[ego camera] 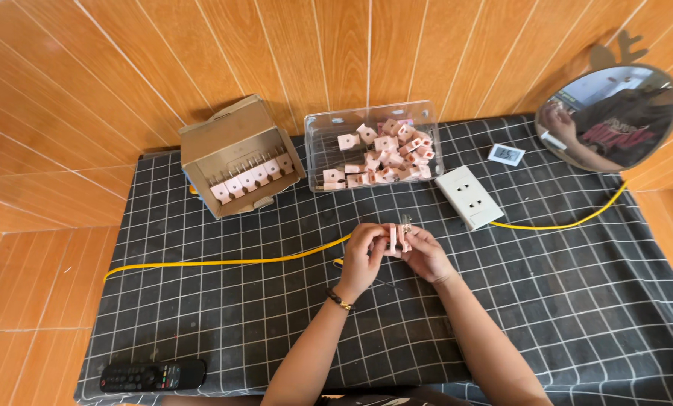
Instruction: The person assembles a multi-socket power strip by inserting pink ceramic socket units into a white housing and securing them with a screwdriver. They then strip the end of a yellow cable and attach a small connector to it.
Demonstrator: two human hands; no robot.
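My left hand (363, 256) and my right hand (425, 254) meet over the middle of the checked cloth (201, 316). Together they pinch a small pale pink plastic part (398, 237) with thin metal pins sticking up from it. A clear plastic tub (320, 129) behind the hands holds several more pink parts, loosely piled. To its left a tilted cardboard box (231, 135) shows a neat row of the same pink parts (252, 177) standing side by side.
A white socket block (469, 197) lies right of the tub, with a yellow cable (216, 262) running across the cloth. A black remote control (152, 375) lies near the front left edge. A small white display (506, 155) and a round mirror (606, 117) stand at the back right.
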